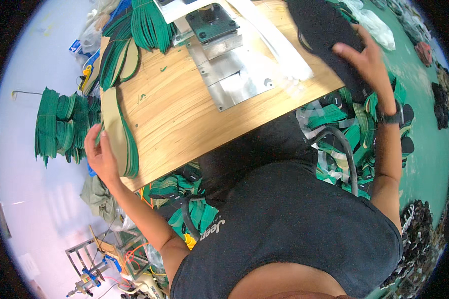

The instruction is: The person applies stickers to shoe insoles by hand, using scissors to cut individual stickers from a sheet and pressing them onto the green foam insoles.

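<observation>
At the near left edge of the wooden bench [184,114], my left hand [101,157] curls its fingers around a stack of green-edged tan insoles [118,132]. At its far right corner, my right hand [366,60] presses spread fingers on black foam soles [324,30].

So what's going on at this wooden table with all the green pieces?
A person stands at a wooden table. The left hand grips a stack of flat green-and-tan sole-shaped pieces at the table's left edge. The right hand rests on a stack of black sole-shaped pieces at the far right corner. A metal press fixture sits between them.
</observation>
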Action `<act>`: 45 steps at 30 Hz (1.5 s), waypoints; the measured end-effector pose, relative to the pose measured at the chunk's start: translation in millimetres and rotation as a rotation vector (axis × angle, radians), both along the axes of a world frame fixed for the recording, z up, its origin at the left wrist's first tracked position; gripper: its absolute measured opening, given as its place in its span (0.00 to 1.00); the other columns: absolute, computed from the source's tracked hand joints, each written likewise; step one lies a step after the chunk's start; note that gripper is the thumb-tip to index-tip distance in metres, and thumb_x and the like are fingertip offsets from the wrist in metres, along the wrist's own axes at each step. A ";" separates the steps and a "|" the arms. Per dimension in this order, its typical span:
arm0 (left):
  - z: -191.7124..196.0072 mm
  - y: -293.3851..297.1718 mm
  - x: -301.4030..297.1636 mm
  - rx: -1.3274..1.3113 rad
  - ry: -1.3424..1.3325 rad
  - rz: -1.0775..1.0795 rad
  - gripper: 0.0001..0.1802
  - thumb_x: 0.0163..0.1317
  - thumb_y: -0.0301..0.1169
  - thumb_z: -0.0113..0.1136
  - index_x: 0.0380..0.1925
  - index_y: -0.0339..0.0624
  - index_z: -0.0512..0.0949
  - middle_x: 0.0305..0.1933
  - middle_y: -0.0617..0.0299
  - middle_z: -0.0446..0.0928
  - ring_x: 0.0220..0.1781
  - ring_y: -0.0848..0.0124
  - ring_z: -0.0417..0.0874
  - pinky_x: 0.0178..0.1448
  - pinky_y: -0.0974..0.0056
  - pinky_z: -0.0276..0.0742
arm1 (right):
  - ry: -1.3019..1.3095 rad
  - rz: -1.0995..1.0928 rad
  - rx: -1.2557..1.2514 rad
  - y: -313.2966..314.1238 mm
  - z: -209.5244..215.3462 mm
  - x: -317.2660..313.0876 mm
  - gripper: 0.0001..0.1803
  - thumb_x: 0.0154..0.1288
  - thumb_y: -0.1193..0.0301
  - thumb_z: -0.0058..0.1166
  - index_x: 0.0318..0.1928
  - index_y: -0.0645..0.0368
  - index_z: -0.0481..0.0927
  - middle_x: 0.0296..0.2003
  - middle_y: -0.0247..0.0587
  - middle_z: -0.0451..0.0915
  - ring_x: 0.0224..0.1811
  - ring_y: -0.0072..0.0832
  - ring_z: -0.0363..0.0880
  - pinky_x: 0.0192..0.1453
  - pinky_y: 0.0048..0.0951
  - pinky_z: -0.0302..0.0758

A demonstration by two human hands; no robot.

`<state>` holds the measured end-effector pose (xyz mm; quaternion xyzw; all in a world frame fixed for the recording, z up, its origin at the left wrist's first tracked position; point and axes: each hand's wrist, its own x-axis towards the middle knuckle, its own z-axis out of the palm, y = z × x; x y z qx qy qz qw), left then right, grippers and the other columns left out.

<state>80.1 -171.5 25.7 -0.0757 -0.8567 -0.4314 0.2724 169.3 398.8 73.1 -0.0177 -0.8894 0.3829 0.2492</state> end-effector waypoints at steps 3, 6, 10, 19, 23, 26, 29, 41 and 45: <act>-15.0 -44.1 -19.2 -0.154 -0.296 0.231 0.22 0.64 0.40 0.59 0.48 0.31 0.77 0.49 0.53 0.78 0.51 0.68 0.76 0.56 0.65 0.70 | -0.173 -0.093 -0.070 79.5 -10.7 -32.0 0.36 0.60 0.52 0.61 0.58 0.68 0.70 0.38 0.42 0.82 0.36 0.23 0.82 0.39 0.22 0.77; -25.4 -55.0 -28.2 -0.164 -0.610 0.201 0.27 0.63 0.44 0.59 0.49 0.28 0.76 0.48 0.51 0.79 0.49 0.67 0.76 0.55 0.65 0.70 | -0.333 -0.166 0.043 102.4 -34.5 -64.4 0.37 0.60 0.44 0.57 0.53 0.67 0.76 0.39 0.47 0.83 0.41 0.29 0.82 0.45 0.30 0.77; -31.4 -40.8 -31.5 -0.156 -0.588 0.159 0.34 0.60 0.53 0.58 0.44 0.25 0.78 0.43 0.48 0.80 0.44 0.66 0.77 0.52 0.63 0.71 | -0.315 -0.173 0.367 158.3 -91.6 -103.0 0.42 0.59 0.36 0.50 0.51 0.66 0.77 0.47 0.54 0.79 0.51 0.44 0.78 0.56 0.39 0.70; -26.4 -26.9 -19.2 0.082 -0.683 0.101 0.44 0.48 0.45 0.73 0.56 0.23 0.66 0.48 0.46 0.77 0.46 0.65 0.79 0.51 0.65 0.74 | 0.273 0.166 0.240 -51.0 -22.7 -48.7 0.23 0.58 0.66 0.64 0.52 0.62 0.75 0.45 0.45 0.78 0.46 0.38 0.77 0.52 0.34 0.73; -16.2 5.3 12.7 -0.029 -0.489 0.186 0.44 0.47 0.41 0.74 0.56 0.23 0.63 0.51 0.45 0.75 0.49 0.63 0.77 0.55 0.63 0.72 | 0.345 0.402 0.375 -116.2 -25.6 -25.1 0.24 0.53 0.66 0.66 0.50 0.58 0.75 0.43 0.45 0.78 0.46 0.44 0.75 0.48 0.37 0.74; -24.0 2.2 33.3 0.267 -0.395 0.107 0.40 0.50 0.35 0.73 0.58 0.26 0.64 0.52 0.48 0.75 0.48 0.64 0.78 0.55 0.62 0.73 | 0.294 0.009 0.641 -40.4 -13.5 -41.6 0.35 0.52 0.60 0.68 0.57 0.63 0.71 0.50 0.52 0.76 0.53 0.47 0.74 0.57 0.40 0.71; -26.9 13.5 36.3 0.441 -0.307 0.006 0.32 0.55 0.32 0.68 0.57 0.28 0.68 0.50 0.50 0.77 0.46 0.66 0.79 0.51 0.64 0.75 | 0.124 -0.220 0.896 71.2 -44.8 -71.0 0.44 0.50 0.53 0.67 0.62 0.63 0.66 0.54 0.56 0.73 0.57 0.51 0.71 0.61 0.42 0.68; -55.2 9.2 31.5 0.588 -0.330 -0.029 0.27 0.58 0.31 0.66 0.55 0.30 0.71 0.49 0.52 0.78 0.45 0.67 0.80 0.49 0.65 0.77 | -0.075 -0.393 0.930 104.5 -89.1 -85.6 0.43 0.52 0.53 0.64 0.64 0.62 0.64 0.57 0.54 0.71 0.58 0.49 0.70 0.61 0.42 0.68; -57.4 5.6 33.5 0.606 -0.308 -0.050 0.26 0.59 0.30 0.64 0.55 0.29 0.70 0.49 0.52 0.78 0.44 0.66 0.80 0.50 0.64 0.77 | 0.153 -0.104 0.747 23.4 -74.8 -79.3 0.25 0.64 0.55 0.54 0.52 0.62 0.75 0.50 0.51 0.76 0.53 0.47 0.72 0.59 0.42 0.68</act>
